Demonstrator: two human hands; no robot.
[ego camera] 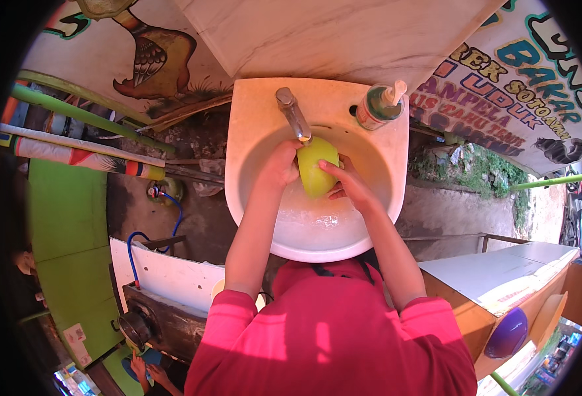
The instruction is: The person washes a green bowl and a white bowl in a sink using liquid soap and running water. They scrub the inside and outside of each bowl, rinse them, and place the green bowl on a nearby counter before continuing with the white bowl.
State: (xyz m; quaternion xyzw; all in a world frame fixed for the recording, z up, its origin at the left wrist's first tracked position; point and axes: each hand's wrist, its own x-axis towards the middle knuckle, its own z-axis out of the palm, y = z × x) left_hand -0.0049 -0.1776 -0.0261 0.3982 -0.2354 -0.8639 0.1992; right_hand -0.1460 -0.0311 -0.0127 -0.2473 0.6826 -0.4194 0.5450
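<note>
A lime-green plastic bowl (316, 171) is held tilted under the metal tap (295, 114), over the basin of a white wash sink (315, 242). On its left side my left hand (285, 162) grips the rim close to the spout; part of those fingers is hidden. My right hand (348, 182) holds the opposite side, thumb across the outer surface and fingers around the edge. The bowl's inside is out of sight. Wet glints show in the basin below. A pump soap bottle (379, 106) with greenish liquid stands on the sink's back right corner.
A marble-patterned panel (330, 39) rises behind the sink, with painted banners either side. Left are a gas cylinder (166, 190) with a blue hose, a stove (162, 317) and a green table (68, 213). Another person's hands (147, 369) show lower left. A white-topped counter (498, 272) is right.
</note>
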